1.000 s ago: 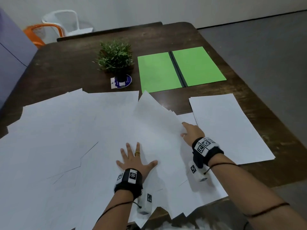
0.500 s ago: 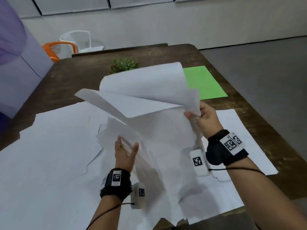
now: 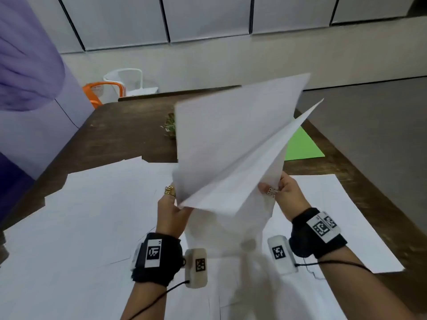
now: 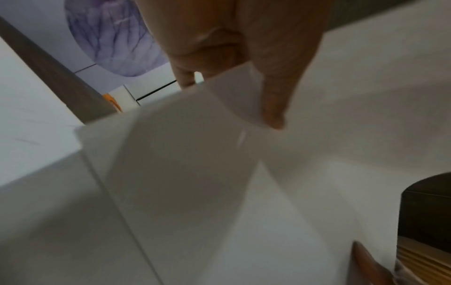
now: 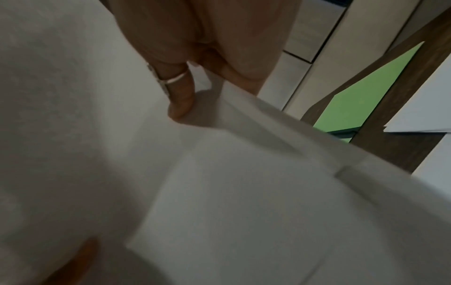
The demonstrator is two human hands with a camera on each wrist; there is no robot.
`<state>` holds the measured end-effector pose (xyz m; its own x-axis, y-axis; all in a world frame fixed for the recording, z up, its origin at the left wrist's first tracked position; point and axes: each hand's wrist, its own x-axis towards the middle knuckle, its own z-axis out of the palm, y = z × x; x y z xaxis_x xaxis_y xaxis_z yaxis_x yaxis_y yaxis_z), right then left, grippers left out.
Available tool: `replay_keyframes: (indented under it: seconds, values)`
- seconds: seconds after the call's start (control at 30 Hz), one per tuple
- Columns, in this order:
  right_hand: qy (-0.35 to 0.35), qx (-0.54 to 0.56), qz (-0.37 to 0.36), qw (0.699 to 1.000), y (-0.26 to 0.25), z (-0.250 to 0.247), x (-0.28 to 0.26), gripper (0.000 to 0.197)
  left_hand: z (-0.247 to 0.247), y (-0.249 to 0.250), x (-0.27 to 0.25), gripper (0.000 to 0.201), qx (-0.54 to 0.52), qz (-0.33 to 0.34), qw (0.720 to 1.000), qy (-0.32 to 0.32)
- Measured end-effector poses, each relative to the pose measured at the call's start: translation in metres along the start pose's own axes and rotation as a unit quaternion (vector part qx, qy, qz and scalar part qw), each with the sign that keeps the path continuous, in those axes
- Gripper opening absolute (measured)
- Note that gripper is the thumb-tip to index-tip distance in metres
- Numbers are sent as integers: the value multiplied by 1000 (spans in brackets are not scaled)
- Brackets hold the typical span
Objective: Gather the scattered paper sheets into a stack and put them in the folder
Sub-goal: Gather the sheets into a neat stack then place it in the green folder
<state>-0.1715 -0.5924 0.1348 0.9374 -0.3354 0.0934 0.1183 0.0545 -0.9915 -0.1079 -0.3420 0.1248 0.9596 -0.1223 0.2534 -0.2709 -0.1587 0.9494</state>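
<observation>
Above the dark wooden table (image 3: 129,135), in the head view, both hands hold a loose bunch of white paper sheets (image 3: 231,144) raised and fanned open. The left hand (image 3: 172,215) grips the bunch's lower left corner, fingers curled behind it and thumb in front. The right hand (image 3: 285,195) pinches the lower right edge. More scattered sheets (image 3: 92,215) lie flat across the near table. The green folder (image 3: 300,146) lies on the far right of the table, mostly hidden behind the raised paper, as is a small plant (image 3: 169,127). An orange chair (image 3: 101,88) and a white chair (image 3: 129,79) stand beyond the table.

From the left wrist, the thumb (image 4: 275,92) presses on a sheet corner with fingers curled behind; paper fills the picture.

From the right wrist, a ringed finger (image 5: 178,92) and thumb pinch the paper's edge; the folder (image 5: 366,96) lies flat on the table beyond.
</observation>
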Motion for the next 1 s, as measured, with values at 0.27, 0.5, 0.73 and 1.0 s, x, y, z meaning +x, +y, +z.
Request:
replay_keyframes:
  seconds: [0.27, 0.5, 0.73, 1.0]
  values:
    - [-32, 7, -81, 996, -12, 13, -11, 52, 8, 17, -13, 43, 61, 127, 987, 82]
    - [76, -25, -89, 993, -7, 21, -9, 39, 29, 35, -19, 11, 58, 165, 972, 157]
    - [40, -71, -71, 994, 5, 15, -24, 59, 34, 5, -36, 51, 44, 92, 987, 122]
    - [24, -61, -53, 996, 6, 22, -19, 42, 49, -6, -34, 33, 102, 58, 981, 152]
